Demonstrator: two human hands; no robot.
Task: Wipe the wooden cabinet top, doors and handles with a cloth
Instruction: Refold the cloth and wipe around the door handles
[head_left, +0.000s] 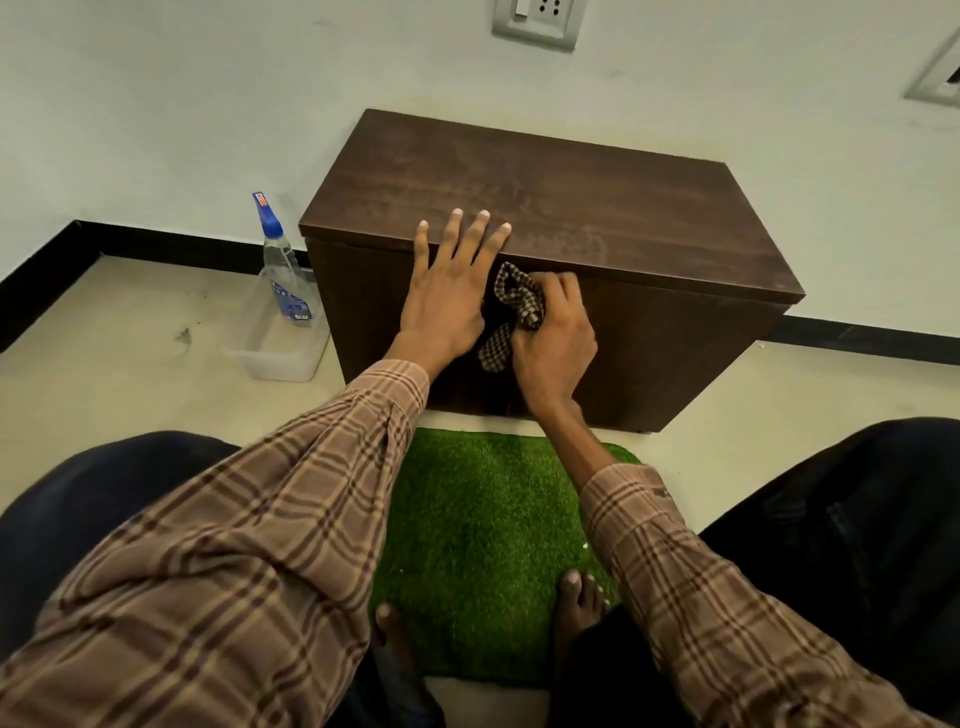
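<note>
Left hand (445, 291) lies flat with fingers straight and spread, fingertips over the near edge of the cabinet (649, 223) top, palm against the front below; grip open, holding nothing. Right hand (553, 340), just right of it and nearly touching, has fingers curled tight round a bunched checked cloth (514, 304), pressed against the upper front of the cabinet just under the top's near edge, a tail of cloth hanging below the fist. Both forearms reach forward from plaid sleeves; spray bottle (283, 270) stands in a clear tub (275, 353) on the floor left of the cabinet, green mat (483, 545) near.
</note>
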